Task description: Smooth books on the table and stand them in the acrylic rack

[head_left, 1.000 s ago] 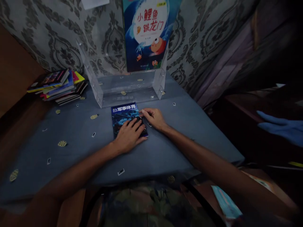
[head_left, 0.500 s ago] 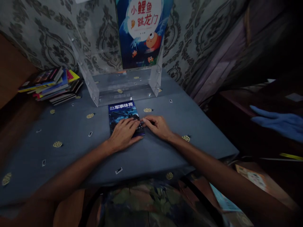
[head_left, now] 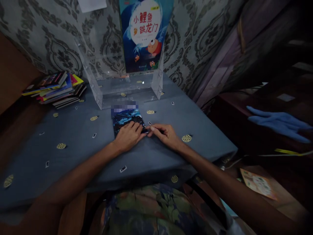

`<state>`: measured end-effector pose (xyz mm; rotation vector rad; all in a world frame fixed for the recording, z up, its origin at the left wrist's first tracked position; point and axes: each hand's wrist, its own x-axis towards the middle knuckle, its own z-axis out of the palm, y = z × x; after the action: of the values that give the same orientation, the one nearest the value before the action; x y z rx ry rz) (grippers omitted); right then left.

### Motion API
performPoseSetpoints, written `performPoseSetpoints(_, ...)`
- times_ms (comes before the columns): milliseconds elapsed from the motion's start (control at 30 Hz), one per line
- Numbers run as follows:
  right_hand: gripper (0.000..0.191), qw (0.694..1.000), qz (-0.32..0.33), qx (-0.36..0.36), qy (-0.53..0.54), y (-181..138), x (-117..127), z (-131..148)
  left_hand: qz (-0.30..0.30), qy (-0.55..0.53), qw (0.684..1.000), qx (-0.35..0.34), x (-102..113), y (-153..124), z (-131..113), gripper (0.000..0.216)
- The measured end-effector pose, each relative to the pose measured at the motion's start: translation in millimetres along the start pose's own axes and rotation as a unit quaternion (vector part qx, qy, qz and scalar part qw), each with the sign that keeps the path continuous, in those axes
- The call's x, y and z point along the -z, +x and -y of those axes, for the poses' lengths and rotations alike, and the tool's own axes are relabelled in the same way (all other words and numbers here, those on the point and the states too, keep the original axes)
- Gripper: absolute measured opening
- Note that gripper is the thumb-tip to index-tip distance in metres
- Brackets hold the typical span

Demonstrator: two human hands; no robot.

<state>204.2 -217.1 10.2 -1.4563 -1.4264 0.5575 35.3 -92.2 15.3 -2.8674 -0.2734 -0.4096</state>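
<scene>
A dark blue book (head_left: 126,116) lies flat on the grey-blue tablecloth (head_left: 80,153), just in front of a clear acrylic stand (head_left: 127,88). My left hand (head_left: 128,136) rests flat on the book's lower half, fingers stretched out. My right hand (head_left: 163,134) sits at the book's lower right corner, its fingertips pinched at the edge there. A bright blue picture book (head_left: 144,34) with a cartoon fish stands upright in the acrylic stand against the wall.
A stack of colourful books (head_left: 55,89) lies at the table's far left. Another person's blue-gloved hand (head_left: 276,122) reaches in from the right over dark furniture. A paper sheet (head_left: 258,183) lies on the floor at right. Patterned wallpaper backs the table.
My right hand slid from the book's right edge down to its lower right corner. My left hand shifted slightly lower on the cover. The gloved hand drifted left.
</scene>
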Motion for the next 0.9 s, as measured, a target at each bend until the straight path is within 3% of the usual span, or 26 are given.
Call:
performPoseSetpoints(233, 0.052, 0.997, -0.079, 0.005, -0.016, 7, 0, -6, 0.041, -0.045, 0.997, 0.043, 10, 2, -1, 0.047)
performPoseSetpoints(500, 0.041, 0.996, -0.024, 0.041, -0.078, 6, -2, -8, 0.056, -0.059, 0.996, 0.019, 10, -5, 3, 0.042)
performPoseSetpoints(667, 0.033, 0.981, -0.002, 0.092, -0.170, 2, -5, -4, 0.061, -0.072, 0.995, -0.003, 7, -40, 20, 0.048)
performPoseSetpoints(900, 0.031, 0.971, 0.005, 0.119, -0.207, 1, -6, -1, 0.076, -0.068, 0.993, 0.059, 22, -97, 40, 0.055)
